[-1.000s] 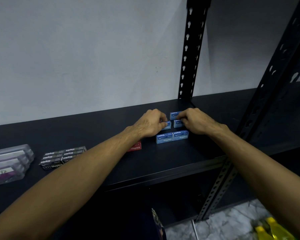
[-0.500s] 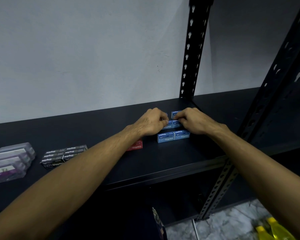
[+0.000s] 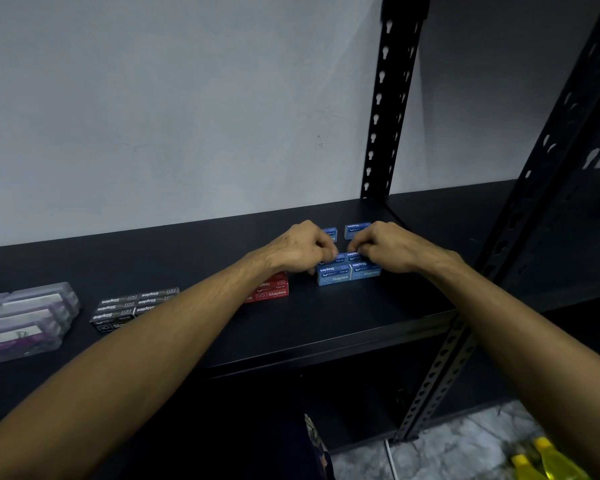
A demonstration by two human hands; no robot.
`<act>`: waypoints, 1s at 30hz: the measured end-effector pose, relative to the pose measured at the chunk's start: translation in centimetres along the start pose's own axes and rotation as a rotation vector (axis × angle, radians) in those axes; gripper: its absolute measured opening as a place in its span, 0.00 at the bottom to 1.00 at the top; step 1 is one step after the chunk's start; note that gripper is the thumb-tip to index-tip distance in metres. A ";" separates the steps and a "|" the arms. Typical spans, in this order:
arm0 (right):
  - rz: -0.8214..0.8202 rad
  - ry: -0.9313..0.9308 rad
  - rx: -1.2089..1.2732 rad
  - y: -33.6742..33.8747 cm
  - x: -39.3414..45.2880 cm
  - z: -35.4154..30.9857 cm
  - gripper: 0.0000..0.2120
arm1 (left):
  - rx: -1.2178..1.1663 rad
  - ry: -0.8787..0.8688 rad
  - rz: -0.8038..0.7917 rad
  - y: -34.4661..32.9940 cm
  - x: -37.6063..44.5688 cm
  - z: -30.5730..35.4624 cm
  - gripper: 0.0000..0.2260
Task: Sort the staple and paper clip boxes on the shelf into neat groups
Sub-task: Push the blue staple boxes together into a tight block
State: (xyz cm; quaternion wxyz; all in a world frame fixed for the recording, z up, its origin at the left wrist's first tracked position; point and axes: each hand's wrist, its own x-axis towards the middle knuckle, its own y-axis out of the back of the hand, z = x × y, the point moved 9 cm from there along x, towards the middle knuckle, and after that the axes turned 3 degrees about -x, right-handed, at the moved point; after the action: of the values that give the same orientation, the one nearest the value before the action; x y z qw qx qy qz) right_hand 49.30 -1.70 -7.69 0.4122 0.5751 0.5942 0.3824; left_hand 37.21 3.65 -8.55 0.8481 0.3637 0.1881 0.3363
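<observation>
Several blue staple boxes [image 3: 347,274] lie in rows on the black shelf [image 3: 326,327]. My left hand [image 3: 300,247] and my right hand [image 3: 385,245] both pinch blue boxes in the middle row [image 3: 350,255], fingers curled on them. Two more blue boxes, one [image 3: 329,232] and another [image 3: 355,229], lie behind the hands. Red staple boxes [image 3: 270,291] sit left of the blue group, partly hidden by my left forearm. Black staple boxes [image 3: 132,306] lie further left, and clear plastic paper clip boxes [image 3: 21,320] sit at the far left.
Black perforated uprights stand at the shelf's back [image 3: 392,98] and front right [image 3: 520,216]. A grey wall closes the back. Yellow bottles [image 3: 548,459] stand on the floor at lower right. A lower shelf lies in shadow below.
Both hands have drawn the middle-row blue boxes a little toward the front row, leaving a gap to the two rear boxes, which show more now.
</observation>
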 end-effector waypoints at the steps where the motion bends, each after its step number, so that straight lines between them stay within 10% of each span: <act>1: -0.008 0.002 -0.001 -0.1 0.0 0.0 0.13 | -0.007 0.001 -0.005 -0.1 -0.1 0.0 0.06; 30: -0.091 0.003 -0.113 -1.2 -2.0 -1.3 0.14 | 0.211 -0.088 -0.034 -1.0 -1.8 0.8 0.12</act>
State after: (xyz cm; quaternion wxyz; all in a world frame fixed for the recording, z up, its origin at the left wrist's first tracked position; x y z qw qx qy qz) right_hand 47.64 -3.69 -8.25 0.4600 0.5227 0.5978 0.3973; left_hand 36.83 1.51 -8.68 0.8181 0.4621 0.1912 0.2838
